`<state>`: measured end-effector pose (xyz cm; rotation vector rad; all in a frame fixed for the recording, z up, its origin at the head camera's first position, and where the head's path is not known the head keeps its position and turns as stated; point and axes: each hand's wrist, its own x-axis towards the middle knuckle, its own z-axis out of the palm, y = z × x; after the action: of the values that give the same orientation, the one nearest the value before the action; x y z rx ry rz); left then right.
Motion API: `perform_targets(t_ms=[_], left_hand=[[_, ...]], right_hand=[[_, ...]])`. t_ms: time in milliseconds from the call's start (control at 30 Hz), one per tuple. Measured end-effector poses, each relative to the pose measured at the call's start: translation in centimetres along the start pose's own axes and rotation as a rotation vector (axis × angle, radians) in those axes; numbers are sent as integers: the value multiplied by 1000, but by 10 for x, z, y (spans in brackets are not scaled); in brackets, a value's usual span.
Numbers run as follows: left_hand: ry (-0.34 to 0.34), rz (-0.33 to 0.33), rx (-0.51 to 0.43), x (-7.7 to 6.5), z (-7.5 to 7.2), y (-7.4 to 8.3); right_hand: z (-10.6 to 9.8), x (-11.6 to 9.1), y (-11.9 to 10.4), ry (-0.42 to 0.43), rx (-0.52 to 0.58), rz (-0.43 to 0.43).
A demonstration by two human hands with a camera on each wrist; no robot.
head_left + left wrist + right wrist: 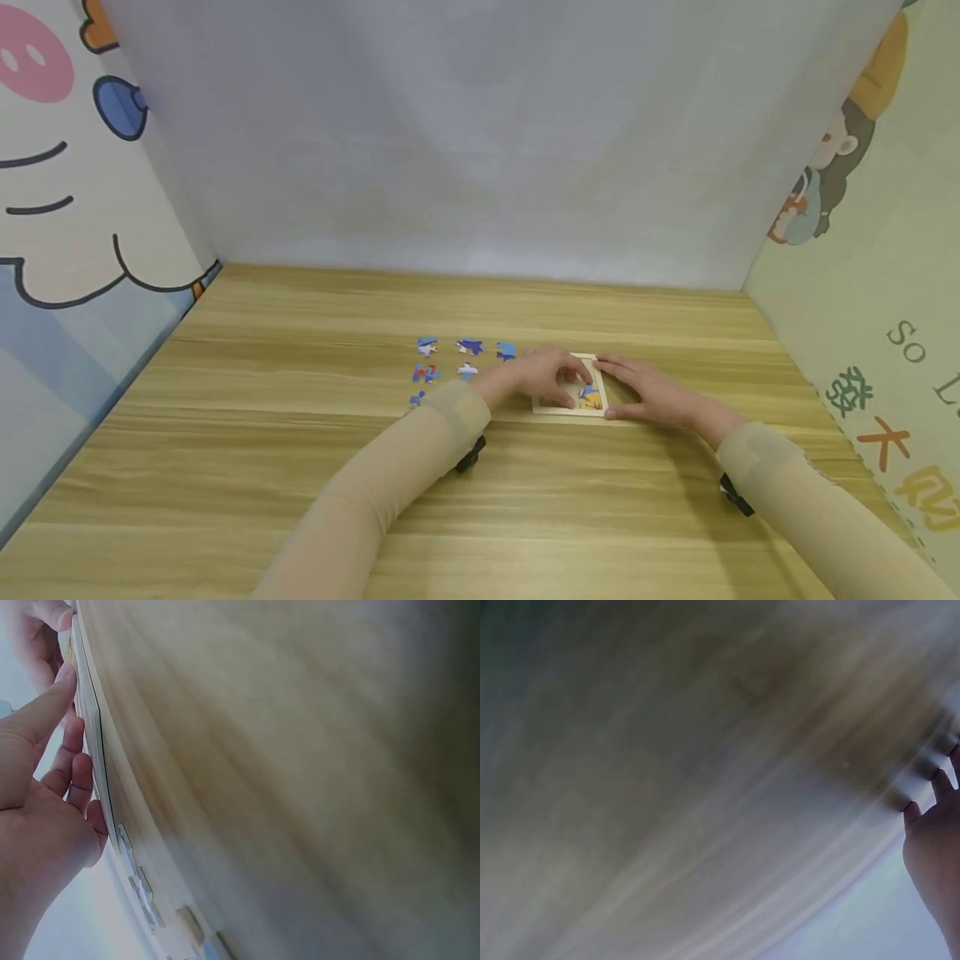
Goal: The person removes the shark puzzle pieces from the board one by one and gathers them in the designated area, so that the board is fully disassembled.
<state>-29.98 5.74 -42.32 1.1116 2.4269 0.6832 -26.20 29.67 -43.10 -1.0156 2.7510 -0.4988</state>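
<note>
A shallow, pale wooden puzzle frame lies on the table, with a blue and yellow jigsaw piece in its lower right corner. Over the frame's inside is my left hand, its thumb and index finger spread apart beside that piece. In the left wrist view the left hand reaches along the frame's edge, its other fingers loosely bent. My right hand touches the frame's right side, fingertips at the far corner and thumb at the near one. Its fingers look fairly straight in the right wrist view.
Left of the frame lie several loose jigsaw pieces, among them a blue one, a white one and a red and blue one. The wood-grain table meets a pale back wall and printed side panels.
</note>
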Motion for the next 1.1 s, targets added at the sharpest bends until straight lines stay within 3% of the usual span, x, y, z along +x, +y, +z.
perform_targets(t_ms=[167, 333, 767, 1100], left_hand=[[7, 44, -156, 1, -1, -2], [6, 55, -239, 2, 1, -2], [70, 39, -195, -3, -2, 5], [102, 62, -151, -17, -33, 8]], right_hand=[[0, 1, 1, 7, -9, -10], [0, 2, 1, 3, -14, -3], [-1, 1, -5, -7, -9, 12], [-1, 0, -4, -12, 12, 18]])
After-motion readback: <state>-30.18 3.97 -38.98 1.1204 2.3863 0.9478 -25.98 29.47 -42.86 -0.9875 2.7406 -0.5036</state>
